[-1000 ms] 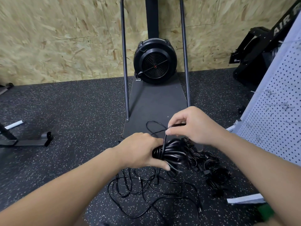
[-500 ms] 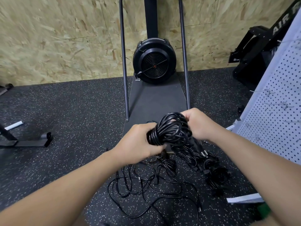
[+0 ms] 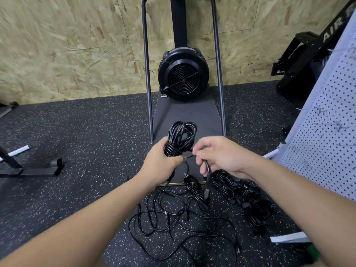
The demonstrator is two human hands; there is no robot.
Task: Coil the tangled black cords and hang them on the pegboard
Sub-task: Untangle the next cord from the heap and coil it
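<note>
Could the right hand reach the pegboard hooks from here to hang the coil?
Probably yes, but not yet: the pegboard stands close on the right with nothing between, though the right hand pinches the cord's loose end while the left hand grips the coil.

I'm looking down at a black rubber floor (image 3: 81, 132) flecked with pale specks. At twelve o'clock a wall of chipboard panels (image 3: 67, 45) meets it. Against that wall stands an exercise machine: a round black fan housing (image 3: 183, 74) on a dark flat base (image 3: 186, 114), flanked by two thin upright metal poles (image 3: 146, 74). At two o'clock sits another black machine (image 3: 308, 60) with white lettering I can only partly read. At nine o'clock lies a low black metal foot (image 3: 38, 168).
</note>
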